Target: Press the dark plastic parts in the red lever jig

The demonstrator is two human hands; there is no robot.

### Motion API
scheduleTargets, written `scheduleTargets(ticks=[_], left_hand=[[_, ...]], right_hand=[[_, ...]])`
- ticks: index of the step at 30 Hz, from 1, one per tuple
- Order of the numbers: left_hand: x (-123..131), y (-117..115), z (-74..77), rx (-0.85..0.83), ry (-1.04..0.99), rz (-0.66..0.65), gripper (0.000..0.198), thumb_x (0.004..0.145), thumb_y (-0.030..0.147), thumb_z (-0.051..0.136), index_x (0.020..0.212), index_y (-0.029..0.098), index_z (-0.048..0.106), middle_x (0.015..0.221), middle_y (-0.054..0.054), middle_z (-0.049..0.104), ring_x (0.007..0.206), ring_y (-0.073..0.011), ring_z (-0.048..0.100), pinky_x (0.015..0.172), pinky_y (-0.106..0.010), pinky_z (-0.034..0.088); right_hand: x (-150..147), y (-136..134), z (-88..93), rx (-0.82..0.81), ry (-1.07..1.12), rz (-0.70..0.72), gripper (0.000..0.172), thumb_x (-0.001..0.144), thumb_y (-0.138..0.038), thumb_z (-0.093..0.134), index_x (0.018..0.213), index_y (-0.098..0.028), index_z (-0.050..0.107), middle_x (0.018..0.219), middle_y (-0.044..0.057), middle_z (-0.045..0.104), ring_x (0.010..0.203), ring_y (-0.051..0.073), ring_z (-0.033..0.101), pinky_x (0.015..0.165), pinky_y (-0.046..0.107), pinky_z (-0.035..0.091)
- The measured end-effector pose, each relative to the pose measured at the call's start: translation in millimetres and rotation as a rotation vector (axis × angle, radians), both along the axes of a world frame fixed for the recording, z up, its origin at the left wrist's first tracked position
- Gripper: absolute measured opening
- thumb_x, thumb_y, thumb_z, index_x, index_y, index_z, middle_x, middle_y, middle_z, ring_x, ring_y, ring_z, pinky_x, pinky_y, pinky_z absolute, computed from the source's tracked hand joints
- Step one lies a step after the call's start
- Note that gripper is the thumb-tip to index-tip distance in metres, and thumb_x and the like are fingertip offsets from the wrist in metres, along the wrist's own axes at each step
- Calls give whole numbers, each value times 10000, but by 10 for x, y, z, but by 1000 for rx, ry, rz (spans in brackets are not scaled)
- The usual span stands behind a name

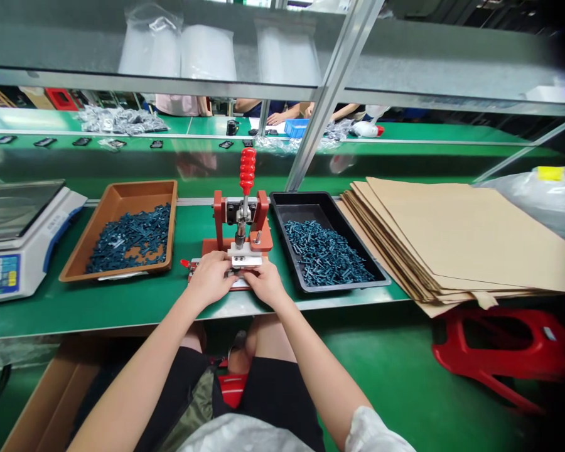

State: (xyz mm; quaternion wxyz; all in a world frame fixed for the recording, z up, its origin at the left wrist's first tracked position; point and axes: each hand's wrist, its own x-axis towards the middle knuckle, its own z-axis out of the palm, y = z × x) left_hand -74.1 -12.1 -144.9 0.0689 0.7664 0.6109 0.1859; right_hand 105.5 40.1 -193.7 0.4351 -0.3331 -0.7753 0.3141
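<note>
A small red-orange press (266,235) with an upright red ribbed handle (247,169) stands at the middle of the green bench. My left hand (211,276) is at the left of its metal fixture (245,257), fingers bent against it. My right hand (266,280) is at the fixture's lower right, fingers bent inward. The fingertips of both hands come close together there; anything between them is hidden or too small to name. A brown tray (115,198) of dark blue small parts lies to the left. A black tray (306,204) of similar parts lies to the right.
A scale (21,251) sits at the far left. Stacked brown cardboard sheets (461,232) lie at the right, above a red stool (499,345). A metal post (332,88) rises behind the press. Beyond it, other people's hands and arms show at another green bench (452,133).
</note>
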Motion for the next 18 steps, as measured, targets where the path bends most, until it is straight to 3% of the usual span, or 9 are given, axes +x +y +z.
scheduleTargets(ticks=[10, 18], left_hand=[[-12, -18, -31, 52, 26, -18, 154, 864, 299, 654, 887, 192, 762, 977, -105, 657, 1018, -273, 615, 948, -426, 489], [8, -27, -41, 44, 74, -1, 169, 852, 337, 679, 882, 198, 772, 982, -113, 652, 1033, -293, 608, 942, -439, 488]], right_hand=[[23, 27, 74, -74, 5, 96, 185, 803, -149, 759, 937, -264, 811, 1025, 33, 785, 977, 227, 730, 931, 376, 567], [16, 48, 68, -48, 32, 20, 304, 823, -92, 670, 1006, -298, 800, 1107, 17, 756, 1006, 212, 711, 933, 362, 561]])
